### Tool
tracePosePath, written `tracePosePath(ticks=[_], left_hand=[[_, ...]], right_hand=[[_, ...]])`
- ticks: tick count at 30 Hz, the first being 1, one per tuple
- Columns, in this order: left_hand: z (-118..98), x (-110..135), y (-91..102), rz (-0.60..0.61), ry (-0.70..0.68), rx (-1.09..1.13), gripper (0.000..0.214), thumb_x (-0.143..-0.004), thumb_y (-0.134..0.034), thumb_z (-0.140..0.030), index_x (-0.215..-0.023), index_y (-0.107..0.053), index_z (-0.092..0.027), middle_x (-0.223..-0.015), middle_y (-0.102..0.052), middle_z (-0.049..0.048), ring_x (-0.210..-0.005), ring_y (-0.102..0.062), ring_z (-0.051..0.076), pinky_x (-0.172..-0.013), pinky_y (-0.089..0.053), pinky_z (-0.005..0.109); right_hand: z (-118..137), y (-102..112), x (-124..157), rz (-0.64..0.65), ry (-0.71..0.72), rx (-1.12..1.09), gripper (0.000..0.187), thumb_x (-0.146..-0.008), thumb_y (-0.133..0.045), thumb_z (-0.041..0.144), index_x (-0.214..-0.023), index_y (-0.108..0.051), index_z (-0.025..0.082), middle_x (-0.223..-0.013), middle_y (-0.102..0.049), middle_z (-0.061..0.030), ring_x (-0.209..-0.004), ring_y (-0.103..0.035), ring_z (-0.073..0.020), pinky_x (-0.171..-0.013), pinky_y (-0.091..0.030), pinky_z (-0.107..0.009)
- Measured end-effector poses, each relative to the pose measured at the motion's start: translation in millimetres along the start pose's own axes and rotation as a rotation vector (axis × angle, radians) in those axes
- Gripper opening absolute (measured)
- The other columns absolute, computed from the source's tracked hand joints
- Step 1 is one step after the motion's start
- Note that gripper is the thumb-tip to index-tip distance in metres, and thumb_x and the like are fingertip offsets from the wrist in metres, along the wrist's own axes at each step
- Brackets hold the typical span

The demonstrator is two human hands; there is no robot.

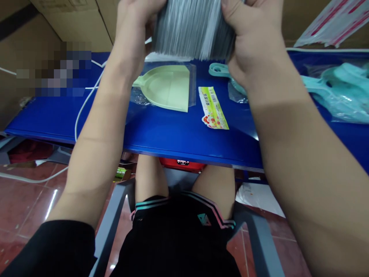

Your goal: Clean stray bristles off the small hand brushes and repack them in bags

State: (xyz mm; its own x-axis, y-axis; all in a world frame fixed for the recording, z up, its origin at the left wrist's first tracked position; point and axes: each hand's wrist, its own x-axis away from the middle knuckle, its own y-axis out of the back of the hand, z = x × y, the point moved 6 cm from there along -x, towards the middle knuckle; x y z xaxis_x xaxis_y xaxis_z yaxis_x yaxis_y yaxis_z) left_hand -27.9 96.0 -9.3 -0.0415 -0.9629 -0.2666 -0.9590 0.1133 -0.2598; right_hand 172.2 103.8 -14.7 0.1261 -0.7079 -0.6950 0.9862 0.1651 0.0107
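Close to the camera at the top, both my hands are around a brush with dense grey bristles (193,32), its tips pointing down. My left hand (141,19) closes on its left side, the fingers mostly behind it. With the thumb over the bristles' upper right, my right hand (245,34) grips the other side. The top of the brush is cut off by the frame. Below it, a pale green dustpan (170,87) lies on a clear plastic bag. A yellow-green and white label card (213,108) is to its right.
Turquoise plastic pieces (343,88) in clear bags lie on the blue table (173,134) at right. A turquoise handle (218,70) shows by my right wrist. A white cable (83,104) crosses the left edge. Cardboard boxes (77,23) stand behind.
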Motion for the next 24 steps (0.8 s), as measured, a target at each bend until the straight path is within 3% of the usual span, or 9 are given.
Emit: tracePosePath(ticks=[3, 8, 11, 16, 21, 24], left_hand=[[-5, -2, 1.7, 0.068, -0.11, -0.12, 0.035, -0.102, -0.057, -0.011, -0.07, -0.045, -0.018, -0.075, -0.024, -0.0014, -0.064, -0.035, 0.008, -0.066, -0.029, 0.022], [-2, -7, 6.4, 0.096, -0.161, -0.186, 0.034, -0.1, -0.065, -0.014, -0.069, -0.051, -0.017, -0.072, -0.034, -0.0015, -0.065, -0.038, 0.01, -0.065, -0.033, 0.026], [-1, -11, 7.6, 0.08, -0.168, -0.211, 0.034, -0.098, -0.067, -0.009, -0.067, -0.055, -0.017, -0.07, -0.041, -0.001, -0.065, -0.039, 0.011, -0.062, -0.031, 0.028], [-2, -11, 7.7, 0.074, -0.174, -0.216, 0.034, -0.099, -0.069, -0.009, -0.07, -0.053, -0.016, -0.07, -0.043, -0.0024, -0.063, -0.041, 0.008, -0.058, -0.031, 0.022], [0, -13, 8.4, 0.117, -0.136, -0.223, 0.035, -0.102, -0.065, -0.013, -0.069, -0.056, -0.018, -0.068, -0.041, -0.0012, -0.061, -0.046, 0.009, -0.055, -0.04, 0.022], [2, -16, 7.1, 0.128, -0.149, -0.247, 0.037, -0.103, -0.061, -0.012, -0.068, -0.055, -0.02, -0.069, -0.042, -0.0003, -0.06, -0.045, 0.01, -0.052, -0.039, 0.023]], right_hand=[[-1, 0, 0, -0.034, -0.031, 0.012, 0.022, -0.103, -0.055, 0.011, -0.089, -0.067, 0.022, -0.084, -0.07, 0.0035, -0.096, -0.075, -0.0153, -0.102, -0.062, -0.037], [-8, 4, -2, -0.07, -0.044, 0.025, 0.018, -0.099, -0.063, 0.017, -0.088, -0.071, 0.027, -0.09, -0.075, 0.0037, -0.095, -0.074, -0.0164, -0.092, -0.065, -0.032], [-10, 6, -3, -0.057, -0.029, -0.012, 0.021, -0.1, -0.063, 0.016, -0.082, -0.069, 0.023, -0.084, -0.073, 0.0036, -0.095, -0.074, -0.016, -0.092, -0.064, -0.032], [-2, 3, -2, -0.018, -0.052, -0.037, 0.022, -0.104, -0.057, 0.006, -0.09, -0.071, 0.017, -0.085, -0.073, 0.003, -0.093, -0.075, -0.0126, -0.095, -0.063, -0.03], [0, 1, -2, -0.033, -0.113, -0.094, 0.028, -0.106, -0.048, 0.001, -0.1, -0.068, 0.019, -0.084, -0.075, 0.0052, -0.092, -0.076, -0.0105, -0.1, -0.063, -0.029], [-1, 0, -2, -0.047, -0.142, -0.117, 0.028, -0.107, -0.047, 0.001, -0.096, -0.067, 0.018, -0.084, -0.076, 0.004, -0.088, -0.077, -0.012, -0.097, -0.064, -0.031]])
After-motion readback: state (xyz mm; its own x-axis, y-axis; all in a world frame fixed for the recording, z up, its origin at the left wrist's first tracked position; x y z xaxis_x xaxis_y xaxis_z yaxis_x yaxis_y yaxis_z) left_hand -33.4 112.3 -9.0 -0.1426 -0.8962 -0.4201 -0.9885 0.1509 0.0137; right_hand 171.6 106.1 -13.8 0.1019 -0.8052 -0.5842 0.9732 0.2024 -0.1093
